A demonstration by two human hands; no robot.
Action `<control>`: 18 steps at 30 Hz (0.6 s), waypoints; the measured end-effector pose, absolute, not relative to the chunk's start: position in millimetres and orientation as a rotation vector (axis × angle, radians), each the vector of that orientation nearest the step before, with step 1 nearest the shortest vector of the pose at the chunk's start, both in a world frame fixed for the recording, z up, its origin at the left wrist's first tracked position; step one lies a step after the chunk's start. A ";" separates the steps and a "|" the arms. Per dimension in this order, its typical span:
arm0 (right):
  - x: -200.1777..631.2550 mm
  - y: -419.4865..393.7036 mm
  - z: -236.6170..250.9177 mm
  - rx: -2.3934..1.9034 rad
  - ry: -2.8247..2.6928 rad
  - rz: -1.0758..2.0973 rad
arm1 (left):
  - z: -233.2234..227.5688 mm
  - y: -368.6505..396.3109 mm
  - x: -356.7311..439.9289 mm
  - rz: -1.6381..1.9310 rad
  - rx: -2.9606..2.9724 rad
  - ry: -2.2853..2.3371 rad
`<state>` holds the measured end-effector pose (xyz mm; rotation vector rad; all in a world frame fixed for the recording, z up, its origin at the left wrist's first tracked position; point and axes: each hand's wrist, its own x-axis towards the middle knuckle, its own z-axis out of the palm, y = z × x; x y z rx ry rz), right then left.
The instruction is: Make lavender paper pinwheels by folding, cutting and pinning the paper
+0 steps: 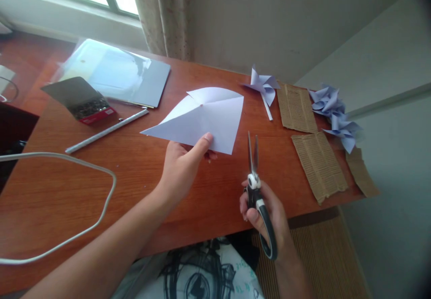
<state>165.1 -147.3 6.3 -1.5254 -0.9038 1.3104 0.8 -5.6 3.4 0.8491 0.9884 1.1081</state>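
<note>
- The left hand pinches the near edge of a white square paper sheet with slits running in towards its middle; thumb on top, fingers beneath, grip closed on the paper.
- The sheet sits above the red-brown wooden counter, raised at the held edge, one long corner pointing left towards the rolled white paper stick and its broad side towards the scissors.
- The right hand grips the black-and-white handled steel scissors, just right of the sheet; the blades stand nearly shut, apart from the paper, long axis pointing away from the person.
- Judged from the slits, the cutting looks largely done: at least two cuts reach the centre, and the flaps are not yet folded or pinned.
- Beyond the sheet, to its right, lie one finished pale blue paper pinwheel on a stick, a cluster of more pinwheels and brown corrugated cardboard strips.
- Left of the sheet are a red box of pins and a clear plastic folder.
</note>
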 end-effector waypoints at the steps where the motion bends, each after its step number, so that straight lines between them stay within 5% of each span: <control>1: 166.4 -149.1 7.6 -1.553 -0.929 1.351 | 4.2 -5.4 0.7 1.110 0.850 0.999; 18: 164.9 -143.9 12.4 -1.525 -0.913 1.579 | 6.9 -8.6 4.7 1.042 1.065 0.989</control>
